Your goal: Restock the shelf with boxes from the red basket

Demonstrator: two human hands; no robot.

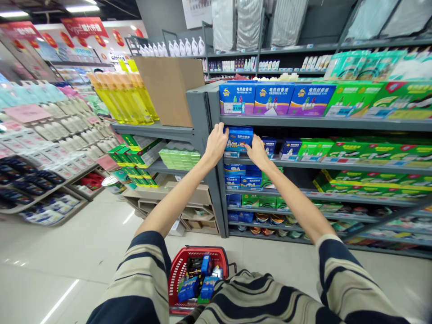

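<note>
A small blue retail carton sits at the front of the second shelf of a grey metal store rack, near the rack's left upright. My left hand grips its left side, with the fingers curled over the edge. My right hand presses against its lower right corner. More blue cartons stand on the shelf below. Low in the view, a red plastic shopping basket hangs in front of my body, holding several blue boxes and dark packages.
Electric mosquito-repellent liquid boxes line the shelf above my hands, and green boxes fill the shelf to the right. Yellow bottles and a cardboard sheet stand left of the rack. A tiled floor lies below.
</note>
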